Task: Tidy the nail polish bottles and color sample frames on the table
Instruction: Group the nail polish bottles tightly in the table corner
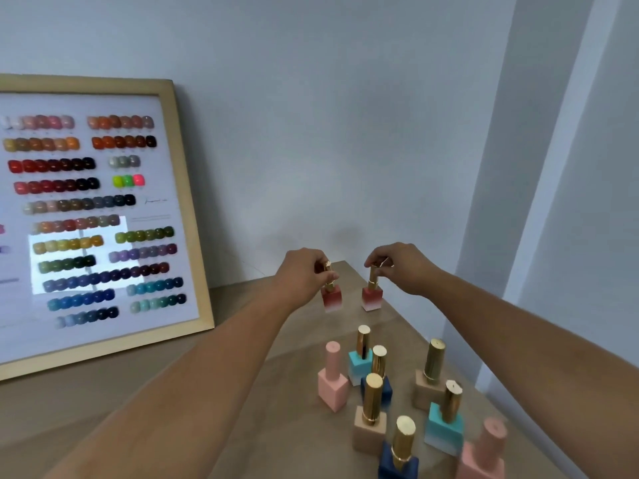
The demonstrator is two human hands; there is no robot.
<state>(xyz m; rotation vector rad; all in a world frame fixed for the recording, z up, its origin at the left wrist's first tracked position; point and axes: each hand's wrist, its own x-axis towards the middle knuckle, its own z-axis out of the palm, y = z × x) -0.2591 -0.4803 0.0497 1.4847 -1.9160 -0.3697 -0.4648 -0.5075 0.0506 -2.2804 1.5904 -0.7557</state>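
Two red-to-white nail polish bottles with gold caps are near the table's far corner. My left hand (304,271) grips the gold cap of the left red bottle (332,299), which is tilted and looks slightly lifted. My right hand (397,267) pinches the cap of the right red bottle (372,299), which stands upright on the wooden table (242,409). A wood-framed color sample frame (103,219) with rows of colored nail swatches leans against the wall at the left.
Closer to me stands a cluster of several bottles: pink (332,382), teal (360,363), dark blue (397,458), beige (370,423), a second teal (444,426), a second pink (484,454). The table's right edge (449,357) runs diagonally by them. Grey walls stand behind.
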